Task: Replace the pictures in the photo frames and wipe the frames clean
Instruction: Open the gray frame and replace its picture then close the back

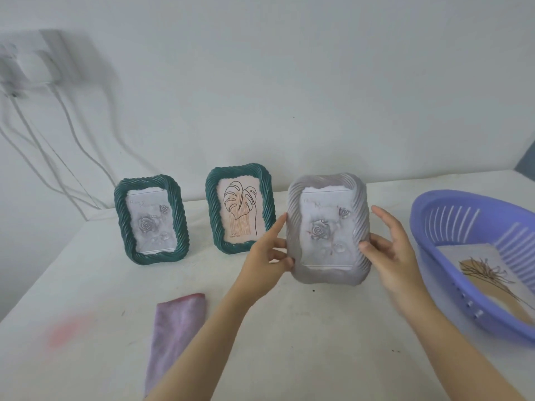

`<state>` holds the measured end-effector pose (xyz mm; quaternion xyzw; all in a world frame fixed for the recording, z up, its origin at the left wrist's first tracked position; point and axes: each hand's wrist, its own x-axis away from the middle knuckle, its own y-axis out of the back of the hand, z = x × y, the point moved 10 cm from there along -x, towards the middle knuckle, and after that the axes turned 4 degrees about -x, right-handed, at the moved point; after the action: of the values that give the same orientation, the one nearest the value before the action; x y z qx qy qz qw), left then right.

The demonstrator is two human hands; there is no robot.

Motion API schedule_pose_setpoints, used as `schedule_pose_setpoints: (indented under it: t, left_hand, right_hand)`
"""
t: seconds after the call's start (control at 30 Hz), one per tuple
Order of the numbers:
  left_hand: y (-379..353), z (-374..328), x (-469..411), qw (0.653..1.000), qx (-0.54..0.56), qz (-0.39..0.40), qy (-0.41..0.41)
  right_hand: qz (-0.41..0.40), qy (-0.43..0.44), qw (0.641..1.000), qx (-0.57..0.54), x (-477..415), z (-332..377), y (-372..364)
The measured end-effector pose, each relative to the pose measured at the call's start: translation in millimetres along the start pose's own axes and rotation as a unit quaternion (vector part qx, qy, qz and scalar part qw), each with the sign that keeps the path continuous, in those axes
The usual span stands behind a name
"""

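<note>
White worktop (86,285) carries a purple basket (451,273) on the right, with a loose picture (486,273) inside. The grey frame (327,230) is held upright, long axis vertical, between both hands: the left hand (266,256) pinches its left edge, the right hand (388,247) grips its right edge and is nearer to the basket

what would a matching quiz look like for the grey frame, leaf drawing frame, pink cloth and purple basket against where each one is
1 grey frame
2 green frame with leaf drawing
3 pink cloth
4 purple basket

a lying flat, front left
b held between left hand and right hand
c far right, loose picture inside
d standing upright at the back

Pairs: 1-b, 2-d, 3-a, 4-c
</note>
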<state>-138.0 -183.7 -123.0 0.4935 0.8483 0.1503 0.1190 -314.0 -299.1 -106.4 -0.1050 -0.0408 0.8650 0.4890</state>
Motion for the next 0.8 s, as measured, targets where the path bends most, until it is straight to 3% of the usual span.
schedule_pose_setpoints:
  t: [0.13, 0.27, 0.43, 0.63, 0.8]
  left_hand:
    - [3, 7, 23, 0.999, 0.026, 0.002, 0.032]
    - [7, -22, 36, 0.997, -0.050, -0.062, 0.007]
    - [19, -72, 49, 0.984, 0.008, -0.176, -0.019]
    - [31, -65, 47, 0.977, -0.028, -0.211, 0.025]
    - [43, -29, 43, 0.979, -0.007, -0.193, 0.061]
  right_hand:
    - [-0.019, 0.030, 0.998, -0.049, 28, 12, -7]
    - [-0.049, 0.084, 0.995, -0.035, 46, 26, -16]
    - [-0.027, 0.190, 0.972, 0.133, 68, 41, -38]
    - [0.112, 0.219, 0.928, 0.280, 86, 36, -72]
    - [-0.005, 0.293, 0.901, 0.319, 92, 55, -43]
